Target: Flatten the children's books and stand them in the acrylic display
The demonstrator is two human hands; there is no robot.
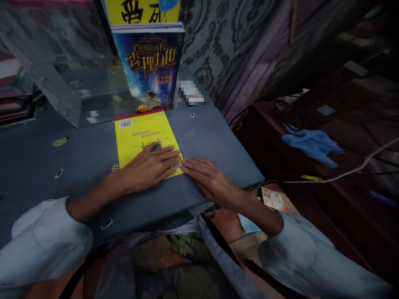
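Observation:
A yellow book (131, 145) with a red edge and a barcode lies flat on the grey-blue table (215, 141). Across its lower right part rests my left hand (152, 164), palm down with the fingers stretched out. My right hand (212, 178) touches the book's right edge near the lower corner, its fingers straight and lying side by side. Neither hand grips anything. Just beyond the yellow book stands a blue book (149, 66) with gold lettering, upright, and another yellow book (143, 10) rises behind it.
Clear plastic stands (62, 83) are left of the upright books. Stacked books (15, 95) sit at the far left. To the right, past the table's edge, are a blue cloth (311, 143) and a pale cable (368, 160). Booklets (274, 199) lie below the table.

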